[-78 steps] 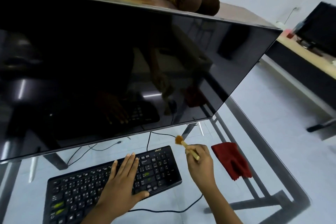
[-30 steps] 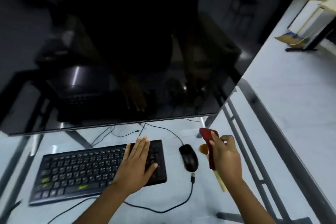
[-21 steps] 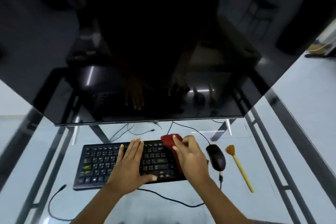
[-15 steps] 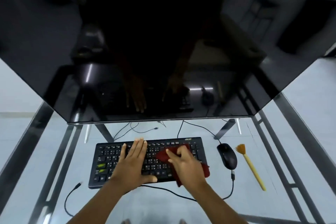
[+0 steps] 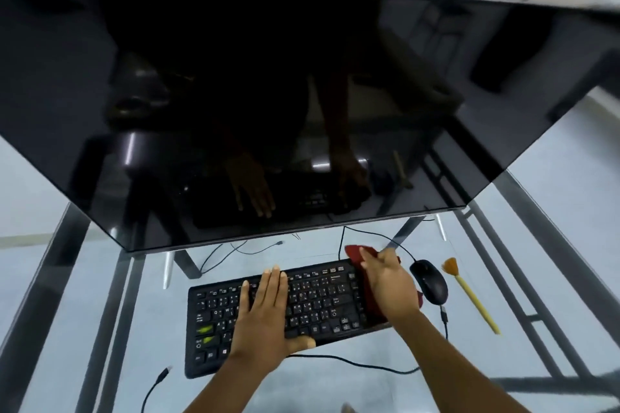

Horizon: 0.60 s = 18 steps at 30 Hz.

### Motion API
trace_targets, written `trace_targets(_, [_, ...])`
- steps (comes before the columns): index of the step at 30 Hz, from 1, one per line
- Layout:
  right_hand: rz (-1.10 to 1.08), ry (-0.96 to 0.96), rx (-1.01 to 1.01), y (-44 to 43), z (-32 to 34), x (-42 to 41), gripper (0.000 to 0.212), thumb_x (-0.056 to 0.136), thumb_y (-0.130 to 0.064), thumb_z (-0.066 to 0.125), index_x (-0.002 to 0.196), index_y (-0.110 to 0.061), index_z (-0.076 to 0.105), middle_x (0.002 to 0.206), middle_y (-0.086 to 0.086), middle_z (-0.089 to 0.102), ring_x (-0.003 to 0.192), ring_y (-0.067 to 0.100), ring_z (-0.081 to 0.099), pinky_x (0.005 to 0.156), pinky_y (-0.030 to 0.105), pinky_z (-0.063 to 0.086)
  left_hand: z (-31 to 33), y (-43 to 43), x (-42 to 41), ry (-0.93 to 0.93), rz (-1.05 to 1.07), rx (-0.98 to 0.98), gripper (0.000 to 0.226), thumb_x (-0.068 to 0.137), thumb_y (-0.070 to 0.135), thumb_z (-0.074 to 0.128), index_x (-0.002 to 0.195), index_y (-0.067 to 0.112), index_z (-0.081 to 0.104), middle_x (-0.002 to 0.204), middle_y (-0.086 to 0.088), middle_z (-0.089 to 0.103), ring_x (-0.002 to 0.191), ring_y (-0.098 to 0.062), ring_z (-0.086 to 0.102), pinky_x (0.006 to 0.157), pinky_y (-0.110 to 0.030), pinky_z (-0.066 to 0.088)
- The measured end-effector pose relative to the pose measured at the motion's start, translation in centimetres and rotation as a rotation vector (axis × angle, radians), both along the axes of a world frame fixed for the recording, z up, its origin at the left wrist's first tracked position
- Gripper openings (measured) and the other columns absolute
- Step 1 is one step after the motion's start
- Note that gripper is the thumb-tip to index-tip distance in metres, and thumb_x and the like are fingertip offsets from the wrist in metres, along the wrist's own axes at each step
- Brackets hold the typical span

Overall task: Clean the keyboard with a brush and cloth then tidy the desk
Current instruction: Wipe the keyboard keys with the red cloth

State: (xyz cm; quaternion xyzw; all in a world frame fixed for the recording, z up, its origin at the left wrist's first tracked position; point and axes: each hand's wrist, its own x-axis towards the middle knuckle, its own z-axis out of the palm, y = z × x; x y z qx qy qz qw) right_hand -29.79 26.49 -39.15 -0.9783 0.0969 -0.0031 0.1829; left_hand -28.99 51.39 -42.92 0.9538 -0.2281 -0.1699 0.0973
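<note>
Wiping stage, head view. The right hand (image 5: 391, 287) presses a red cloth (image 5: 369, 300) against the right end of the black keyboard (image 5: 315, 298); the fingers are curled loosely over the fabric, which bunches beneath the palm and projects past the fingertips at about 11 o'clock. Half a second earlier the cloth lay on the middle keys; it has since travelled to the right end, toward 2 o'clock. The left hand (image 5: 268, 315) lies flat and open on the left-centre keys, gripping nothing, thumb hooked at the front edge, and has kept this bracing position throughout. The brush (image 5: 469, 295), held by the right hand 2.6 s ago, now lies released on the glass desk (image 5: 107, 295), at 3 o'clock from the mouse (image 5: 429, 282) and apart from it, bristles pointing toward 11 o'clock.

Interpretation: brushing appears finished and the cloth pass is under way; one sweep probably has reached the keyboard's right end. Motion blur prevents judging whether the cloth fully contacts the last key column. Left keys, under the bracing hand, likely remain unwiped; tidying has not begun.
</note>
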Motion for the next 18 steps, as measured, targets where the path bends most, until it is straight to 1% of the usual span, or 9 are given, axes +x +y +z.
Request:
trace_targets(1, [-0.071,0.036,0.09,0.5,0.2,-0.1,0.03,0.096,-0.048,0.04,0.122,-0.046,0.053,0.119,-0.002,0.054,0.101,0.022,0.054,0.087,0.036,0.049,-0.1,0.0,0.0,-0.006,-0.004,0.001,0.125,0.062,0.097,0.024,0.14,0.002,0.043,0.15,-0.013,0.038,0.141,-0.025,0.027,0.11,-0.053,0.012])
trace_targets(3, [0.0,0.066,0.126,2.9,-0.2,-1.1,0.037,0.099,-0.042,0.035,0.133,-0.045,0.047,0.128,-0.005,0.047,0.11,0.019,0.051,0.089,0.033,0.047,-0.2,0.1,0.2,-0.027,-0.013,-0.01,0.126,0.06,0.097,0.029,0.14,0.002,0.044,0.15,-0.013,0.038,0.141,-0.025,0.026,0.11,-0.053,0.012])
trace_targets(7, [0.221,0.115,0.058,4.1,-0.3,-2.2,0.039,0.098,-0.043,0.033,0.137,-0.052,0.036,0.121,-0.008,0.046,0.094,0.018,0.058,0.075,0.029,0.048,-0.1,0.0,0.3,-0.005,-0.023,0.005,0.126,0.058,0.096,0.029,0.139,0.001,0.045,0.149,-0.014,0.039,0.14,-0.026,0.026,0.11,-0.052,0.008])
trace_targets(10, [-0.073,0.096,-0.122,-0.2,-0.5,-0.1,0.036,0.101,-0.037,0.035,0.136,-0.035,0.045,0.116,0.006,0.046,0.074,0.024,0.063,0.071,0.034,0.057,-0.2,0.1,0.4,-0.009,-0.023,0.027,0.125,0.062,0.097,0.023,0.14,0.001,0.042,0.15,-0.015,0.038,0.141,-0.026,0.024,0.11,-0.052,0.006])
trace_targets(12, [-0.151,0.116,-0.147,-0.9,-0.5,0.6,0.037,0.102,-0.037,0.033,0.134,-0.027,0.047,0.115,0.01,0.046,0.073,0.026,0.066,0.072,0.037,0.059,-0.1,0.2,0.3,-0.016,-0.018,0.049,0.125,0.064,0.097,0.018,0.142,0.001,0.039,0.151,-0.015,0.035,0.142,-0.027,0.021,0.11,-0.052,0.004])
trace_targets(14, [-0.031,0.149,-0.124,0.1,-0.7,0.2,0.042,0.101,-0.041,0.031,0.138,-0.028,0.045,0.115,0.009,0.047,0.074,0.027,0.066,0.073,0.039,0.059,0.1,0.1,0.2,-0.024,-0.005,0.065,0.126,0.064,0.097,0.016,0.147,0.003,0.03,0.156,-0.014,0.024,0.146,-0.028,0.013,0.111,-0.05,-0.002])
trace_targets(15, [0.083,0.146,-0.127,1.0,-0.7,-0.5,0.046,0.099,-0.045,0.029,0.14,-0.03,0.043,0.114,0.008,0.048,0.072,0.025,0.065,0.07,0.039,0.059,0.3,0.1,0.2,-0.037,-0.004,0.064,0.126,0.064,0.097,0.018,0.15,0.005,0.016,0.159,-0.012,0.01,0.148,-0.027,0.002,0.112,-0.049,-0.007])
trace_targets(17, [0.327,0.133,-0.095,1.8,-0.8,-2.3,0.051,0.095,-0.052,0.028,0.137,-0.031,0.047,0.105,0.001,0.052,0.063,0.015,0.06,0.058,0.033,0.059,0.2,0.1,0.0,-0.082,-0.012,0.04,0.126,0.062,0.095,0.028,0.148,0.012,-0.013,0.157,-0.006,-0.019,0.145,-0.022,-0.02,0.111,-0.048,-0.018])
trace_targets(18, [0.378,0.118,-0.052,1.6,-0.4,-2.4,0.052,0.093,-0.055,0.029,0.134,-0.032,0.05,0.098,-0.005,0.053,0.06,0.008,0.056,0.054,0.028,0.056,0.0,0.3,0.0,-0.093,-0.012,0.039,0.126,0.062,0.095,0.029,0.147,0.013,-0.016,0.155,-0.003,-0.025,0.144,-0.021,-0.023,0.111,-0.047,-0.018])
